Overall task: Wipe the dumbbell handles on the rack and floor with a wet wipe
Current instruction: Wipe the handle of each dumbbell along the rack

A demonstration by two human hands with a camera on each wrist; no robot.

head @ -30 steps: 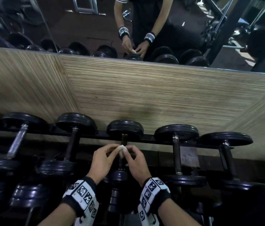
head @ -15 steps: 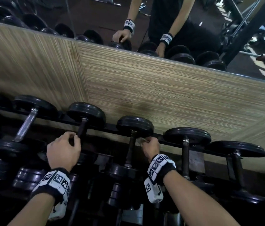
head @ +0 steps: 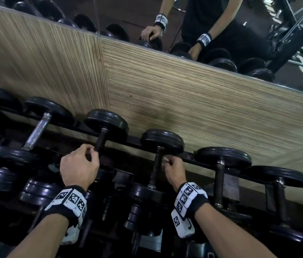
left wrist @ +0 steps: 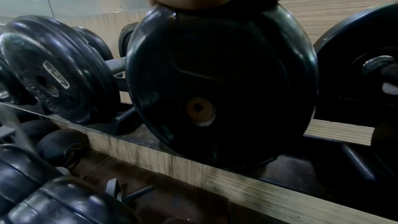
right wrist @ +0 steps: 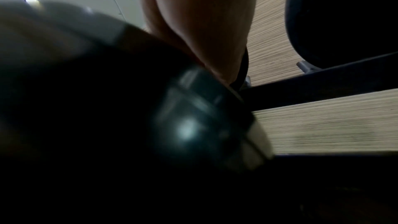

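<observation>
Two hands have parted: my left hand [head: 79, 165] now grips one dumbbell handle [head: 100, 140]; my right hand [head: 173, 169] presses the wet wipe [head: 165, 159] around the next handle [head: 156, 168], starting its wipe.

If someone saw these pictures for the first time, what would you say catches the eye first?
The two hands: the left hand grips one dumbbell handle, and the right hand pinches a wet wipe against the next handle. Behind the rack runs a striped wood panel, with a mirror above.

Blurred dark dumbbell plate [right wrist: 189, 125] close beneath the right hand [right wrist: 200, 23], wood-grain panel [right wrist: 333, 125] behind.
</observation>
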